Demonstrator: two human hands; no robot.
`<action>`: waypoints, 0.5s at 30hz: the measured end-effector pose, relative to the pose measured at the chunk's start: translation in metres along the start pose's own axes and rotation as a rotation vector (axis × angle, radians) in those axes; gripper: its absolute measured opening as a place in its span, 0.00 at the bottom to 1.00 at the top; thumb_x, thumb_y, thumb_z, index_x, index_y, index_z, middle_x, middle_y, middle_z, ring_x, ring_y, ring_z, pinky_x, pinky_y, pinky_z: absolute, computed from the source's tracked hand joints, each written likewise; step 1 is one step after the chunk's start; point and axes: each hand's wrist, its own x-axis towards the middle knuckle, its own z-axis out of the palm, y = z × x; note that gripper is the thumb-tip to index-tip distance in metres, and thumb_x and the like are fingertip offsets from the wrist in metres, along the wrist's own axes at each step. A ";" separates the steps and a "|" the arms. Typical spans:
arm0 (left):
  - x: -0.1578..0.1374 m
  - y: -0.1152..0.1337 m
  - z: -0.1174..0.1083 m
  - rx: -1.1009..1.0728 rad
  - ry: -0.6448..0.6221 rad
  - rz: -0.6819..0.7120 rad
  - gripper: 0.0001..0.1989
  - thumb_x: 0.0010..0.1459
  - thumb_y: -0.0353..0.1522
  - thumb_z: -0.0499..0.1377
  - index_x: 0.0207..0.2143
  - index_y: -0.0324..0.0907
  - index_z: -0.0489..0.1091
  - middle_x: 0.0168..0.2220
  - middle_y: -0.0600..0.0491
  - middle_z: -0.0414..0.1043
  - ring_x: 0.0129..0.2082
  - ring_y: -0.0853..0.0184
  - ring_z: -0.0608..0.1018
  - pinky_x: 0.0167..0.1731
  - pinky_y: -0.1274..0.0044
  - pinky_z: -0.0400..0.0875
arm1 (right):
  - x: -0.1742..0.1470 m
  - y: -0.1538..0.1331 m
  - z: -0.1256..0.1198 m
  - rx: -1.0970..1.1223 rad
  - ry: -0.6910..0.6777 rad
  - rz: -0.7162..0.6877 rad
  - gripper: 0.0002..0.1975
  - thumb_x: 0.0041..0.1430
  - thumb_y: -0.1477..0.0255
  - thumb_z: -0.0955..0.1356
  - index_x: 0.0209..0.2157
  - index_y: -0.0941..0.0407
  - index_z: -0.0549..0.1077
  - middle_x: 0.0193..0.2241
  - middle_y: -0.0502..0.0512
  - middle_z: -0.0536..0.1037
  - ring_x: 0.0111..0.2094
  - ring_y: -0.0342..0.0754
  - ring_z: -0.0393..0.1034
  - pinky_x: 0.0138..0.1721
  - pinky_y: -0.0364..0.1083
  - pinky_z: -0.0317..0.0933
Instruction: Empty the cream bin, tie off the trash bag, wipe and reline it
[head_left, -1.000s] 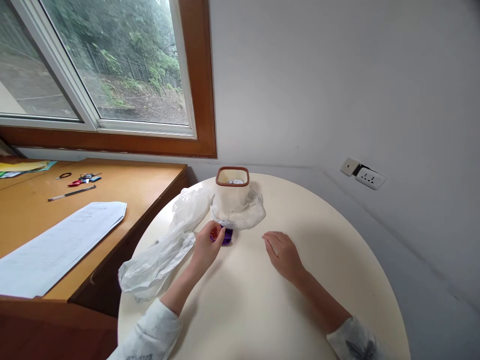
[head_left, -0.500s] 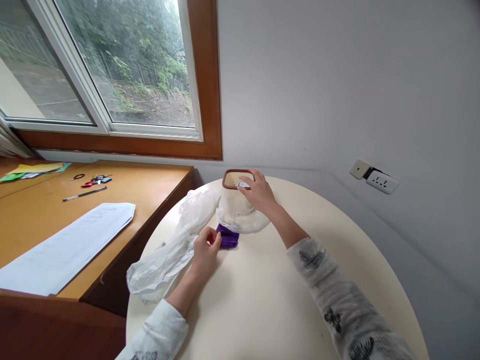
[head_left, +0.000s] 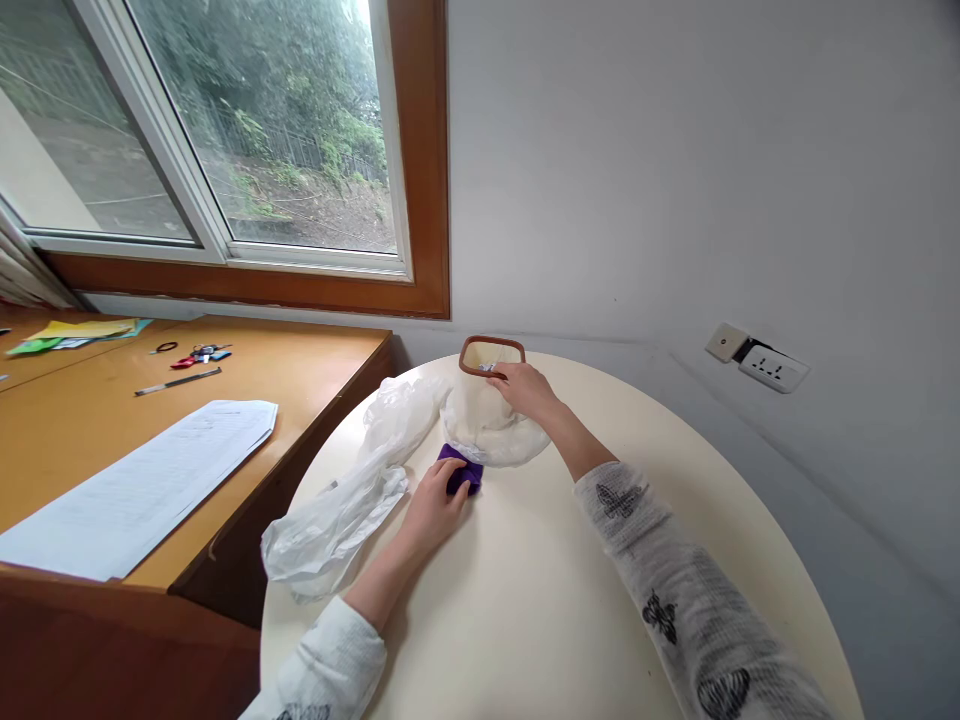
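While the right hand (head_left: pixel 526 391) meets the brown-rimmed bin (head_left: pixel 474 394), its grip unclear, the left hand (head_left: pixel 436 503), fingers apart over the folded purple cloth (head_left: pixel 473 472) before the bin, should pinch every layer.

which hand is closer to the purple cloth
Left. The left hand is right at the purple cloth, with its fingers over it. The right hand is farther away, beyond the cloth and to its right, at the bin's brown rim.
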 end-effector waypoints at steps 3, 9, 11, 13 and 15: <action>0.000 -0.006 0.003 0.039 -0.013 0.004 0.13 0.56 0.31 0.50 0.43 0.43 0.67 0.46 0.46 0.69 0.47 0.59 0.72 0.47 0.66 0.67 | -0.004 0.005 -0.005 -0.007 -0.003 0.020 0.11 0.62 0.65 0.60 0.41 0.52 0.70 0.37 0.52 0.76 0.37 0.46 0.68 0.32 0.42 0.55; 0.000 -0.010 0.007 0.075 0.003 0.009 0.11 0.54 0.31 0.51 0.37 0.42 0.70 0.46 0.45 0.69 0.47 0.56 0.71 0.46 0.63 0.67 | -0.025 0.016 -0.016 -0.036 0.006 0.030 0.11 0.62 0.66 0.60 0.38 0.53 0.71 0.35 0.52 0.76 0.36 0.47 0.68 0.31 0.42 0.54; 0.000 -0.010 0.008 0.083 0.007 0.012 0.10 0.54 0.30 0.51 0.36 0.42 0.71 0.46 0.45 0.69 0.46 0.55 0.71 0.45 0.63 0.67 | -0.036 0.018 -0.022 -0.042 0.010 0.033 0.11 0.62 0.66 0.60 0.37 0.53 0.71 0.34 0.52 0.76 0.34 0.46 0.68 0.30 0.42 0.53; 0.000 -0.010 0.008 0.089 0.013 0.015 0.10 0.53 0.30 0.51 0.35 0.42 0.71 0.45 0.45 0.69 0.46 0.55 0.72 0.45 0.63 0.68 | -0.049 0.020 -0.027 -0.042 0.014 0.034 0.11 0.62 0.66 0.60 0.37 0.53 0.71 0.33 0.52 0.76 0.34 0.46 0.68 0.30 0.42 0.53; -0.001 -0.010 0.009 0.093 0.020 0.016 0.10 0.53 0.29 0.51 0.34 0.42 0.71 0.44 0.45 0.69 0.45 0.56 0.72 0.44 0.64 0.68 | -0.062 0.021 -0.033 -0.036 0.016 0.034 0.11 0.62 0.66 0.60 0.37 0.53 0.72 0.34 0.52 0.76 0.34 0.45 0.68 0.31 0.42 0.54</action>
